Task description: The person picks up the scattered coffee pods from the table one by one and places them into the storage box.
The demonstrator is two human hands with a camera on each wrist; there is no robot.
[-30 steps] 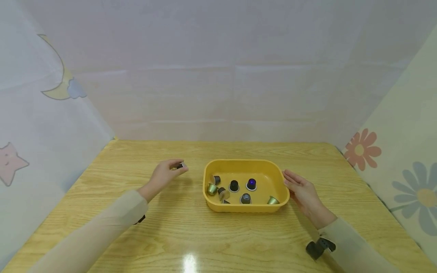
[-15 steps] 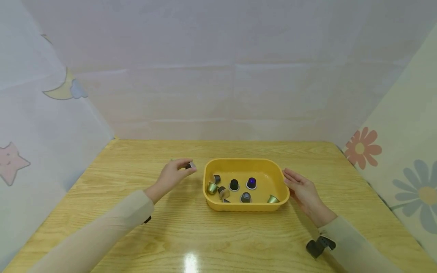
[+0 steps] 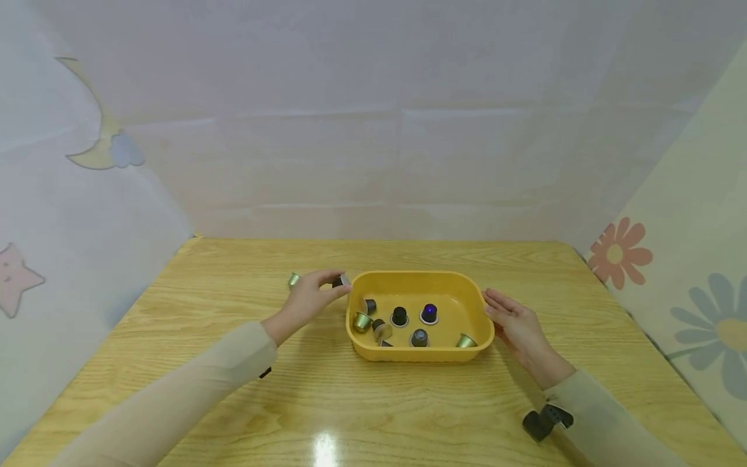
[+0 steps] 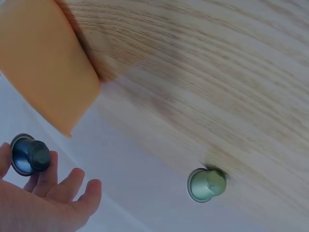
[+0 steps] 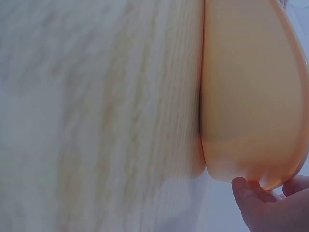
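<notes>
In the head view my left hand [image 3: 306, 301] pinches a dark coffee capsule [image 3: 338, 281] at the left rim of a yellow plastic tub [image 3: 420, 355]. The left wrist view shows this coffee capsule [image 4: 31, 155] held between thumb and fingers, its lid edge toward the thumb. My right hand [image 3: 525, 337] rests against the tub's right end, fingers extended along its outside. In the right wrist view its fingertips [image 5: 240, 184] touch the tub wall. Inside the tub lie several capsules: black, grey, gold-green, and one blue-purple capsule [image 3: 429, 313].
A green coffee capsule [image 3: 294, 279] lies on the wooden table [image 3: 373, 415] behind my left hand; the left wrist view shows this green capsule [image 4: 206, 184] on its side. Patterned cloth walls [image 3: 303, 162] stand at the back and both sides.
My left hand has moved right with the dark capsule, from left of the tub up to its rim. The green capsule behind it has come into view. The right hand stays put.
</notes>
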